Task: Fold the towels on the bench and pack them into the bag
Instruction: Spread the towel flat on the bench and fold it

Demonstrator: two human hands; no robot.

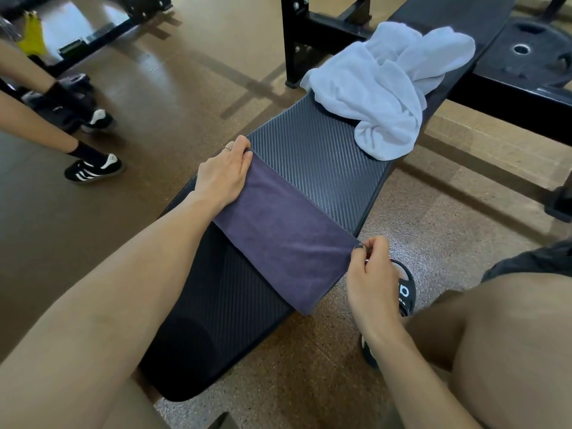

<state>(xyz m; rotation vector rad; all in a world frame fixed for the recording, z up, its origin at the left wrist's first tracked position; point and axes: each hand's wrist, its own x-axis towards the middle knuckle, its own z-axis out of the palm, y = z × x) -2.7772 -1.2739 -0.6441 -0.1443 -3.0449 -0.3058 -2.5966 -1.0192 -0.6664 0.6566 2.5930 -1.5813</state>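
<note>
Two towels lie on the bench [325, 156]: a purple towel [278, 239] stretched across its near part, mid-fold, and a crumpled white towel [383, 91] farther along. The left hand [224, 174] grips the far-left end; the right hand [368, 274] pinches the near-right corner past the bench edge. Next, bringing the ends together probably suits; bare bench between the towels gives room. No bag shows.

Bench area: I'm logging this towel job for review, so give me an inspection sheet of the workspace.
Surface: black textured bench, on a speckled floor.
Job's things: purple towel lying flat across the bench, one end overhanging; white towel crumpled further along; no bag seen.
Clutter: nothing seen on the bench.
Grippers: left hand holds the purple towel's far corner; right hand pinches its near corner.
Cables: nothing seen.
Surroundings: weight plate, black rack frame, another person's sneakers.
</note>
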